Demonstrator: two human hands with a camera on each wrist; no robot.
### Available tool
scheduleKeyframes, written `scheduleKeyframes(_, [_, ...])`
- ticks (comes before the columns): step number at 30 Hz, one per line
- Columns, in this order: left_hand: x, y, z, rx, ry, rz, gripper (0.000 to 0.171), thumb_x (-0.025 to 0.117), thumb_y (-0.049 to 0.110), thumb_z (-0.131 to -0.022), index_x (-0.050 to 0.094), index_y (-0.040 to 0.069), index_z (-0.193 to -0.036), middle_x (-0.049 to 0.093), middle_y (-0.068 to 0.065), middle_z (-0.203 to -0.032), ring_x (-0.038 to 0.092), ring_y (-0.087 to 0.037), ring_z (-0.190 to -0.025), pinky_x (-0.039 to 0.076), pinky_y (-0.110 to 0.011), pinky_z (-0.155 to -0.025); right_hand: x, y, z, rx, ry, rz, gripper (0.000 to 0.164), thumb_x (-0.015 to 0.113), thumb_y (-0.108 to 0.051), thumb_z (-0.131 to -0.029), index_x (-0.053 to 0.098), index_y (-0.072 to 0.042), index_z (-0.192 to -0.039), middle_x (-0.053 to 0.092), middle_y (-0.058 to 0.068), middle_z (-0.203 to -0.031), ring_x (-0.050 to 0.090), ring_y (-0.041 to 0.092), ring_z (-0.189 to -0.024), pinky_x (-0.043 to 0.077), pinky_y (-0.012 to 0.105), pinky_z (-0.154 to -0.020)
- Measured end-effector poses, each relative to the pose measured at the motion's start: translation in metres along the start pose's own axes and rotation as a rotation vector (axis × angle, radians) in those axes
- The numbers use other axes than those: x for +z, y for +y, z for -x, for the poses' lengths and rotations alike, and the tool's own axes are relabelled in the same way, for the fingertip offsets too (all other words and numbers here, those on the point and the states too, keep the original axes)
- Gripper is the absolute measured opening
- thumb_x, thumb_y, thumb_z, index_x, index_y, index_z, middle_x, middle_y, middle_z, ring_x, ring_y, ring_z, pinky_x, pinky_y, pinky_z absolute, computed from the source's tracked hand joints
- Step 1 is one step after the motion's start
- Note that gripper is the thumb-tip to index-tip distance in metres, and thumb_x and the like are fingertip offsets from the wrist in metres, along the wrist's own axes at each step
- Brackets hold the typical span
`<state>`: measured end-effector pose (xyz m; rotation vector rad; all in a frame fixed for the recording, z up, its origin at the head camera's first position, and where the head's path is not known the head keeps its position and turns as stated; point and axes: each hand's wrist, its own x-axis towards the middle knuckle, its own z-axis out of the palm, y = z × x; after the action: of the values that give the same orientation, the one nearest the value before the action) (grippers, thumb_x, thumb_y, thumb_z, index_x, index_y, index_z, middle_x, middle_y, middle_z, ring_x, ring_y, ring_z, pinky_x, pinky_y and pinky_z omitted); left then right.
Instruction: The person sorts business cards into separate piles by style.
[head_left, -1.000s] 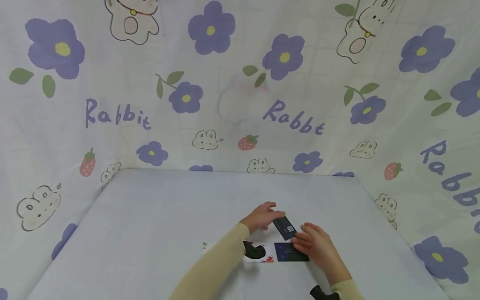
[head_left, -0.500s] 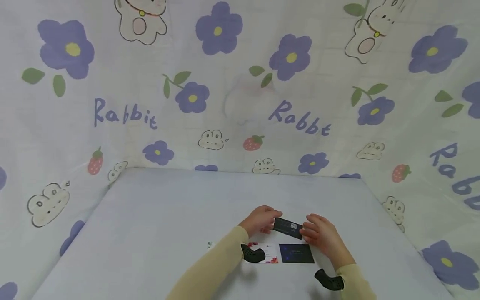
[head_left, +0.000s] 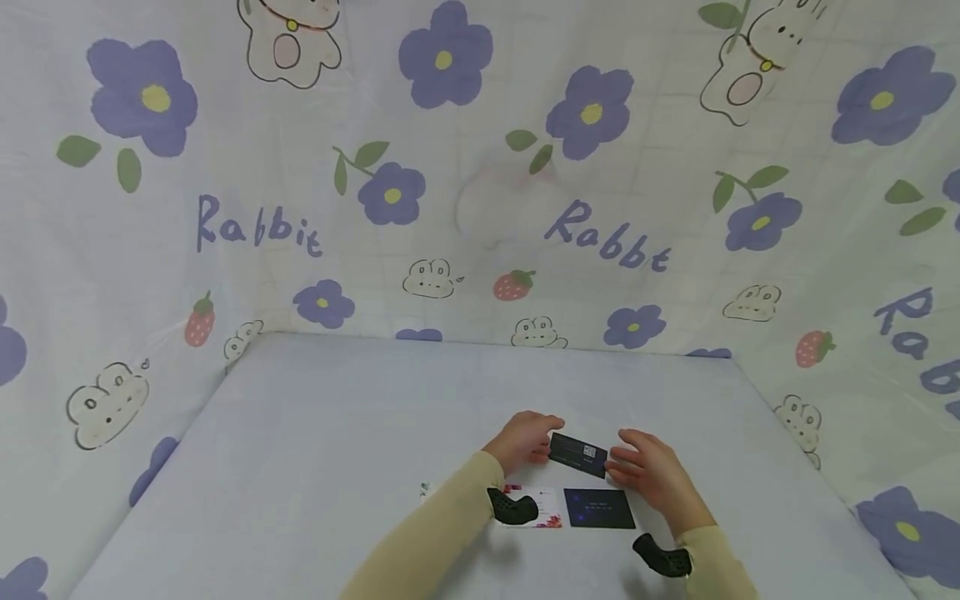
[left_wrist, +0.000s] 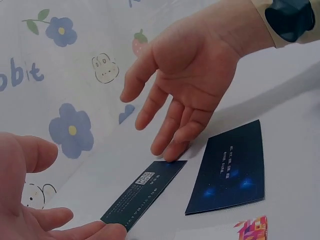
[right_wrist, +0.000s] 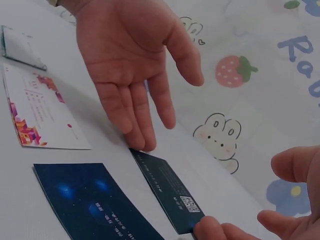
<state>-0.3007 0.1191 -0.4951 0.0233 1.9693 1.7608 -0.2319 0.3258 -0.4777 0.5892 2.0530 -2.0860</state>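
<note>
A dark business card with a QR code (head_left: 579, 455) lies slightly aslant on the white table, beyond a row of other cards. At its left end are the fingertips of my left hand (head_left: 525, 442), fingers relaxed and thumb held apart above. My right hand (head_left: 651, 475) touches the opposite end with loosely extended fingers; its palm shows in the left wrist view. Nearer to me lies a dark blue card with glowing spots (right_wrist: 95, 200). Left of that is a white card with red and purple corner patterns (right_wrist: 42, 110), partly covered by my left wrist strap in the head view.
Another pale card with a green edge (right_wrist: 22, 47) lies at the row's left end, mostly behind my left sleeve (head_left: 427, 533) in the head view. Black straps (head_left: 662, 557) sit at both wrists. A curtain printed with flowers and rabbits (head_left: 450, 208) encloses the table's back and sides.
The QR-code card has turned from a steep diagonal to a flatter slant. My left fingers have shifted to its left end, and my right hand stays at the right end.
</note>
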Motion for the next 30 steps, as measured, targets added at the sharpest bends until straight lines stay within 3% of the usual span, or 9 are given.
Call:
scheduleKeyframes(7, [-0.006, -0.002, -0.003, -0.059, -0.004, 0.162, 0.07, 0.067, 0.033, -0.096, 0.041, -0.004, -0.15, 0.063, -0.021, -0.124, 0.063, -0.022, -0.096, 0.06, -0.03, -0.079, 0.002, 0.001, -0.006, 0.037, 0.026, -0.064, 0.075, 0.047, -0.033, -0.107, 0.008, 0.0, -0.162, 0.039, 0.034, -0.153, 0.068, 0.015, -0.094, 0.056, 0.02, -0.078])
scheduleKeyframes(12, [-0.007, -0.002, -0.004, -0.061, 0.002, 0.188, 0.072, 0.068, 0.035, -0.096, 0.041, -0.002, -0.15, 0.064, -0.018, -0.119, 0.062, -0.02, -0.091, 0.059, -0.027, -0.074, 0.003, 0.001, -0.008, 0.041, 0.04, -0.09, 0.074, 0.047, -0.033, -0.107, 0.009, -0.003, -0.163, 0.052, 0.027, -0.144, 0.066, 0.013, -0.093, 0.056, 0.02, -0.08])
scheduleKeyframes(15, [-0.006, -0.002, -0.001, -0.051, 0.004, 0.206, 0.071, 0.067, 0.035, -0.096, 0.041, -0.002, -0.15, 0.064, -0.019, -0.119, 0.061, -0.019, -0.089, 0.059, -0.027, -0.074, 0.004, 0.0, -0.006, 0.028, 0.036, -0.104, 0.072, 0.046, -0.034, -0.107, 0.011, -0.004, -0.163, 0.05, 0.026, -0.147, 0.065, 0.012, -0.094, 0.055, 0.02, -0.081])
scheduleKeyframes(20, [-0.008, -0.002, 0.006, -0.048, -0.004, 0.243, 0.07, 0.067, 0.036, -0.096, 0.041, -0.001, -0.151, 0.063, -0.021, -0.124, 0.06, -0.02, -0.088, 0.059, -0.027, -0.075, 0.007, -0.001, -0.001, -0.012, 0.018, -0.038, 0.07, 0.043, -0.036, -0.108, 0.013, -0.001, -0.162, 0.035, 0.029, -0.159, 0.064, 0.011, -0.1, 0.054, 0.019, -0.08])
scheduleKeyframes(25, [-0.007, -0.004, 0.011, -0.029, -0.019, 0.239, 0.068, 0.066, 0.037, -0.097, 0.042, 0.003, -0.151, 0.064, -0.02, -0.126, 0.06, -0.02, -0.09, 0.057, -0.026, -0.074, 0.01, -0.003, 0.003, -0.039, 0.024, 0.038, 0.072, 0.045, -0.038, -0.108, 0.016, 0.001, -0.16, 0.032, 0.03, -0.161, 0.062, 0.013, -0.11, 0.052, 0.021, -0.08])
scheduleKeyframes(30, [-0.004, 0.002, 0.025, 0.046, -0.024, 0.179, 0.066, 0.064, 0.038, -0.098, 0.043, 0.002, -0.149, 0.063, -0.019, -0.131, 0.065, -0.026, -0.107, 0.058, -0.037, -0.09, 0.008, -0.006, 0.007, -0.065, 0.041, 0.105, 0.068, 0.045, -0.036, -0.108, 0.019, 0.0, -0.16, 0.034, 0.03, -0.16, 0.062, 0.016, -0.112, 0.053, 0.022, -0.082])
